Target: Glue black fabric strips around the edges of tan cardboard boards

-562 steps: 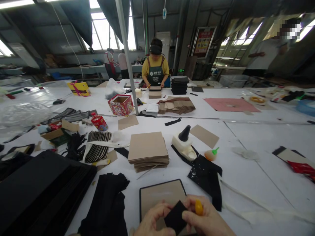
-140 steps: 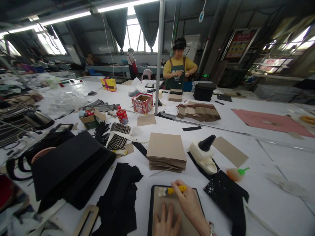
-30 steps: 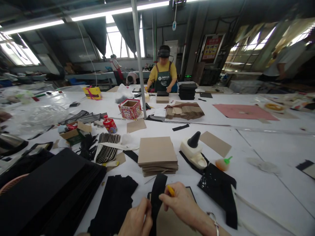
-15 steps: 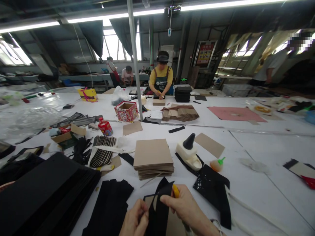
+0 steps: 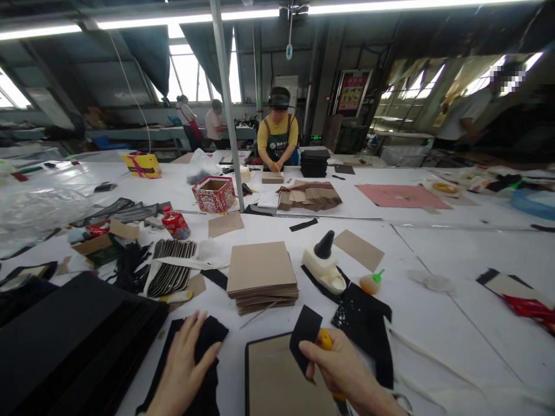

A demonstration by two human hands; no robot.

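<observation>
My right hand [image 5: 342, 367] pinches a black fabric strip [image 5: 304, 335] together with a yellow-handled brush [image 5: 326, 340], above the right edge of a brown board with a black border [image 5: 277, 381]. My left hand [image 5: 184, 361] lies flat with fingers spread on a pile of black fabric pieces [image 5: 203, 341] left of the board. Beyond the board sits a stack of brown cardboard squares [image 5: 260, 274].
A white glue pot with a black cone [image 5: 324, 263], a glue-spattered black sheet [image 5: 362, 318] and a small orange bottle [image 5: 372, 282] lie to the right. Black boards [image 5: 73, 341] are stacked at left. A person in a yellow shirt [image 5: 277, 136] works across the table by a metal pole [image 5: 228, 110].
My left hand let go of the black strip and moved left onto the fabric pile. My right hand kept the strip and brush and shifted slightly right.
</observation>
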